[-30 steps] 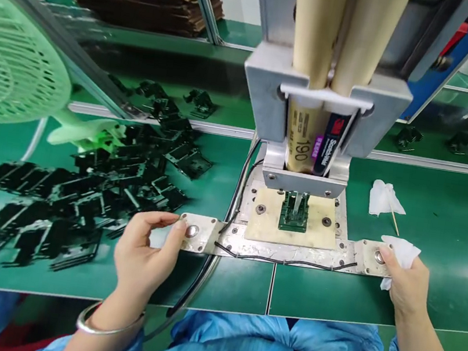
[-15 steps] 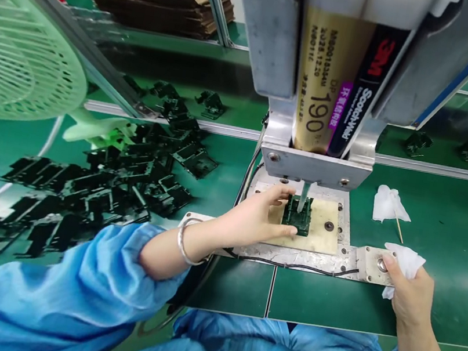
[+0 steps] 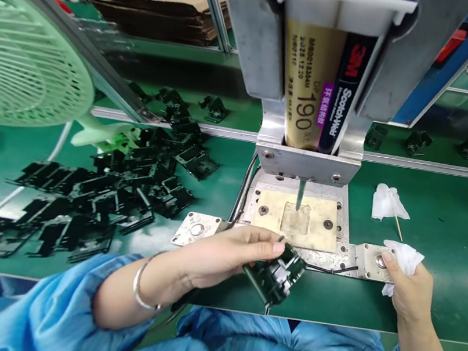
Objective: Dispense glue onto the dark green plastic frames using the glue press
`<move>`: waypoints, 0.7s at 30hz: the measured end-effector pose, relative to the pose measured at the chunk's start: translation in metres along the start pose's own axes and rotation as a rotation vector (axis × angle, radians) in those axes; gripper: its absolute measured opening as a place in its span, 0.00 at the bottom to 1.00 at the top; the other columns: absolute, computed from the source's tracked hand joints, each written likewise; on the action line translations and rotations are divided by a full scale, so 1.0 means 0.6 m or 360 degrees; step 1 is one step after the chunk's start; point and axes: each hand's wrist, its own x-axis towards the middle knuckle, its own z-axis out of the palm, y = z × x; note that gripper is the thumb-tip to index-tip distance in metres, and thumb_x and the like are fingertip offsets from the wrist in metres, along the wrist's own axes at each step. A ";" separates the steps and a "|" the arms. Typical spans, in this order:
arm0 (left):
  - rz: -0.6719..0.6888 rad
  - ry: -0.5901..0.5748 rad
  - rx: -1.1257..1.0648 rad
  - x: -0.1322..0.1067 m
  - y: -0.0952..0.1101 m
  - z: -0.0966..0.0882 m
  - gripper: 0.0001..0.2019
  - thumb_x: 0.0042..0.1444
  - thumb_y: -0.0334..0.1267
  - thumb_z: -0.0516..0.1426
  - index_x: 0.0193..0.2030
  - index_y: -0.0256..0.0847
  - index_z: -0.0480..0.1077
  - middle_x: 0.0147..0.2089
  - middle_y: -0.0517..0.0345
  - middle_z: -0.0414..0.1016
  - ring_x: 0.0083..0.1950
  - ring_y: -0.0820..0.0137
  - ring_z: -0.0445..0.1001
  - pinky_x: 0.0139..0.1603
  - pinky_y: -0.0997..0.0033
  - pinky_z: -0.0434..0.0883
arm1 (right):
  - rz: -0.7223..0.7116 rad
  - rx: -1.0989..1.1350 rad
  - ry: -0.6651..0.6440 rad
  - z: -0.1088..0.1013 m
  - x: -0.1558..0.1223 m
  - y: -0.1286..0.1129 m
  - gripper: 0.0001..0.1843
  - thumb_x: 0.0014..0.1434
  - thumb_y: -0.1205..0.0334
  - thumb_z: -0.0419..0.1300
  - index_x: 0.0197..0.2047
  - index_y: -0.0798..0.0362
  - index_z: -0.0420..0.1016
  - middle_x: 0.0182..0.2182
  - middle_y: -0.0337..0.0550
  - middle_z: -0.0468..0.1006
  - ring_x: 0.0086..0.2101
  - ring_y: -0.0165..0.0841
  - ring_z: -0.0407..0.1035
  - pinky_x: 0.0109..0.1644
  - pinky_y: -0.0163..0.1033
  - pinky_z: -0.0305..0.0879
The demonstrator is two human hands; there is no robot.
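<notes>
A small black plastic housing (image 3: pixel 276 273) is tilted in my left hand (image 3: pixel 231 254), pinched between thumb and fingers just in front of the fixture. The cream fixture plate (image 3: pixel 271 222) behind it has a bare square recess. Straight above that recess points the dispensing nozzle (image 3: pixel 300 194), fed by a gold and black adhesive cartridge (image 3: pixel 313 87). At the right end of the metal base, my right hand (image 3: pixel 412 293) grips a crumpled white tissue (image 3: pixel 406 257), its thumb resting beside the round button (image 3: pixel 380 261).
Many black housings (image 3: pixel 127 183) lie piled on the left beneath a green fan (image 3: pixel 23 56). Another tissue (image 3: pixel 389 203) with a wooden stick sits at the right. Several housings (image 3: pixel 418 143) stand along the back ledge. A second button (image 3: pixel 196 229) is left of the fixture.
My left hand has taken the black housing out of the fixture recess and drawn it toward me, turning it over. My right hand stays by the button with the tissue.
</notes>
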 end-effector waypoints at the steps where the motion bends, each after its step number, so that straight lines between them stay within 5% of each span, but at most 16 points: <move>1: -0.0022 -0.0092 -0.0190 -0.009 -0.010 0.006 0.24 0.49 0.53 0.70 0.44 0.36 0.76 0.40 0.51 0.75 0.38 0.68 0.73 0.42 0.73 0.72 | -0.0053 -0.0055 0.0074 -0.003 -0.005 -0.002 0.32 0.41 0.38 0.73 0.41 0.56 0.81 0.35 0.50 0.80 0.36 0.48 0.74 0.35 0.46 0.69; 3: -0.0016 -0.0299 -0.0457 -0.024 -0.031 0.016 0.28 0.48 0.54 0.69 0.51 0.37 0.75 0.46 0.46 0.76 0.43 0.64 0.75 0.46 0.70 0.72 | -0.0297 -0.0167 0.0193 -0.012 -0.022 -0.019 0.24 0.47 0.42 0.72 0.36 0.55 0.80 0.30 0.48 0.78 0.31 0.45 0.73 0.32 0.44 0.67; 5: 0.0009 -0.0484 -0.0517 -0.032 -0.049 0.023 0.32 0.48 0.59 0.67 0.52 0.34 0.76 0.46 0.42 0.76 0.42 0.62 0.75 0.44 0.70 0.72 | -0.0762 -0.0096 0.0033 -0.020 -0.050 -0.058 0.15 0.55 0.49 0.69 0.35 0.53 0.79 0.26 0.44 0.74 0.25 0.38 0.67 0.26 0.41 0.61; 8: -0.0002 -0.0648 -0.0489 -0.031 -0.066 0.032 0.37 0.46 0.64 0.64 0.48 0.30 0.77 0.42 0.40 0.77 0.37 0.61 0.74 0.38 0.72 0.70 | -0.1429 0.0270 -0.0903 -0.020 -0.102 -0.145 0.10 0.67 0.55 0.59 0.39 0.52 0.75 0.24 0.40 0.67 0.20 0.30 0.60 0.21 0.37 0.54; 10: -0.0030 -0.0662 -0.0488 -0.027 -0.072 0.038 0.37 0.44 0.64 0.64 0.47 0.29 0.78 0.39 0.41 0.77 0.35 0.62 0.73 0.37 0.71 0.69 | -0.1597 0.0285 -0.1234 -0.004 -0.134 -0.201 0.22 0.71 0.46 0.52 0.30 0.52 0.69 0.22 0.37 0.62 0.19 0.28 0.58 0.23 0.37 0.54; 13: -0.0080 -0.0579 -0.0458 -0.025 -0.077 0.049 0.34 0.42 0.63 0.66 0.43 0.31 0.79 0.32 0.48 0.74 0.28 0.69 0.66 0.29 0.75 0.62 | -0.1611 0.0328 -0.1401 0.035 -0.166 -0.247 0.32 0.70 0.36 0.44 0.26 0.52 0.64 0.21 0.34 0.57 0.19 0.27 0.53 0.25 0.38 0.50; 17: -0.0139 -0.0517 -0.0477 -0.032 -0.074 0.064 0.30 0.36 0.61 0.69 0.29 0.31 0.75 0.22 0.58 0.61 0.22 0.77 0.54 0.22 0.77 0.51 | -0.1615 0.0428 -0.1514 0.074 -0.177 -0.253 0.35 0.67 0.31 0.43 0.25 0.53 0.64 0.21 0.32 0.52 0.18 0.25 0.45 0.23 0.38 0.44; 21: 0.0091 -0.0526 -0.0421 -0.044 -0.064 0.067 0.29 0.44 0.61 0.66 0.39 0.33 0.77 0.31 0.53 0.70 0.28 0.71 0.66 0.27 0.77 0.61 | -0.1691 0.0297 -0.1453 0.047 -0.178 -0.234 0.33 0.70 0.35 0.42 0.26 0.53 0.63 0.22 0.33 0.52 0.19 0.26 0.47 0.24 0.38 0.46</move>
